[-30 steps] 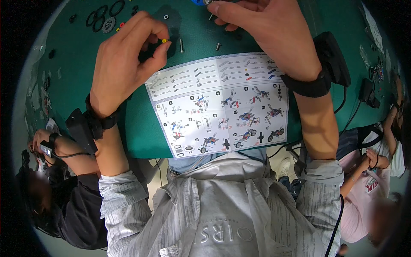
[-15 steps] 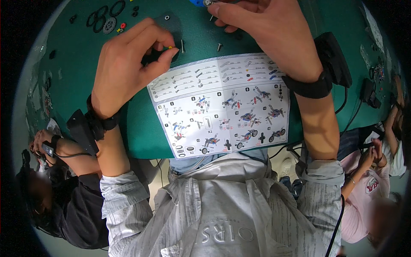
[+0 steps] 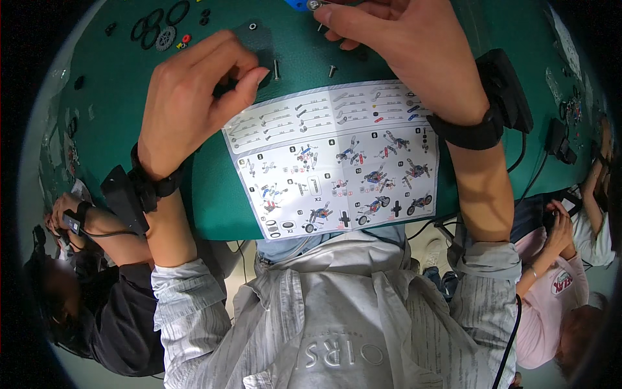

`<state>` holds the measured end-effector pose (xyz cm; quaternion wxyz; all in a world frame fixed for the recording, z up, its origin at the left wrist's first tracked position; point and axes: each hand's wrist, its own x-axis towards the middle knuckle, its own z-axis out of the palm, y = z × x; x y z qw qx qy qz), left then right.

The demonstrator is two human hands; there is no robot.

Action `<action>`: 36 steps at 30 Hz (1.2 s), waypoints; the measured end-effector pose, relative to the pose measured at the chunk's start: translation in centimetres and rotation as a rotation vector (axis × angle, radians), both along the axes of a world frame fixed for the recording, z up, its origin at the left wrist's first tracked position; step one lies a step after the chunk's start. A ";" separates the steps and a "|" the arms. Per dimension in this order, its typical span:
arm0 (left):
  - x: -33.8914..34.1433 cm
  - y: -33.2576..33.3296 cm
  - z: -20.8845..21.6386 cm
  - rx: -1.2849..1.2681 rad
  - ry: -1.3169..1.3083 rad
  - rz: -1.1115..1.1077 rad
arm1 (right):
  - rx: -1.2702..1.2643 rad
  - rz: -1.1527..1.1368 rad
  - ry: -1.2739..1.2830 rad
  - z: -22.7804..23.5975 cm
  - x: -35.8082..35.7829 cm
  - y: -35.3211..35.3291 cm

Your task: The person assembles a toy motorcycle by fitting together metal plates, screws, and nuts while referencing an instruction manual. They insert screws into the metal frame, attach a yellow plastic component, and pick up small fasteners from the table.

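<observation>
At the top edge, my right hand (image 3: pixel 382 29) pinches a metal round-headed fastener (image 3: pixel 314 4) against a blue plastic piece with holes (image 3: pixel 297 3); the upper part lies out of view. A thin metal shank shows beneath those fingers. My left hand (image 3: pixel 194 91) hovers at the sheet's upper left corner, thumb and fingers curled together; what is between them, if anything, is hidden. Beside its thumb stands a long screw (image 3: pixel 276 69) on the green table. A shorter screw (image 3: pixel 332 70) lies further right. The printed instruction sheet (image 3: pixel 337 159) lies between my forearms, showing parts and assembly drawings.
Black rings (image 3: pixel 150 29), a grey spoked wheel (image 3: pixel 166 38), small red and yellow parts (image 3: pixel 186 39) and a small washer (image 3: pixel 253 26) lie at the far left. More parts lie at the right (image 3: pixel 573 111). Other people sit at both sides. A black cable (image 3: pixel 518 162) runs from my right wrist device.
A small yellow part seen at my left fingertips is now out of sight, and those fingers have shifted slightly. My right hand stays nearly still. The person at right has moved their hands.
</observation>
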<state>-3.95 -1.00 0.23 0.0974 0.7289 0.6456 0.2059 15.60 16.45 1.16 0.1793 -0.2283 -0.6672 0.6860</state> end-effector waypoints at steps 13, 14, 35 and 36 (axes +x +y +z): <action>0.3 0.1 0.2 0.002 -0.004 0.046 | 0.027 -0.017 -0.091 0.5 -0.3 0.0; 0.3 0.1 0.2 0.002 -0.003 0.046 | 0.028 -0.017 -0.091 0.5 -0.3 0.0; 0.3 0.3 -0.1 0.018 0.012 -0.007 | -0.021 -0.001 0.001 0.0 0.2 0.1; 0.2 0.3 -0.1 0.017 0.019 -0.009 | -0.018 0.012 0.040 -0.2 0.3 0.1</action>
